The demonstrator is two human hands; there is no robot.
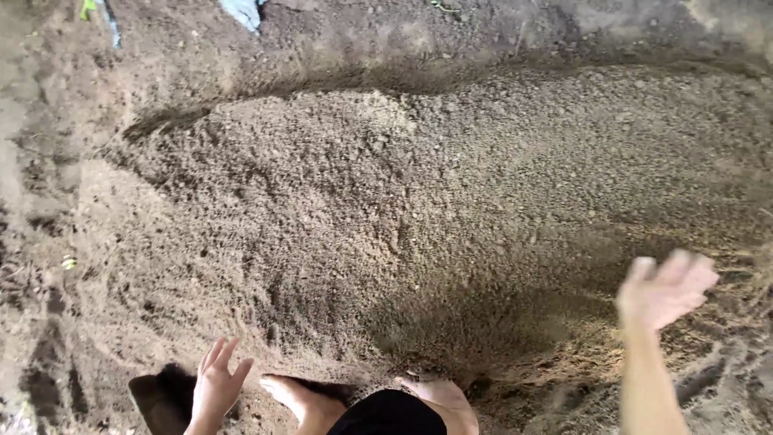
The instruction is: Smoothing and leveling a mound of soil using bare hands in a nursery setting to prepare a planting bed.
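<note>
Long mound of crumbly brown soil [419,217] on the ground, left hand [216,385] low beside its near edge, fingers spread, empty, right hand [664,290] raised, blurred, fingers open, bare feet [302,399] below.

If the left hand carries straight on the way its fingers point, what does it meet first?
The left hand is open, its fingers pointing up and away toward the long heap of loose soil. It would probably meet the heap's near slope first; its height above the ground is unclear.

Soil mound [419,209] lies ahead of bare feet [302,399] (hands either side)
</note>
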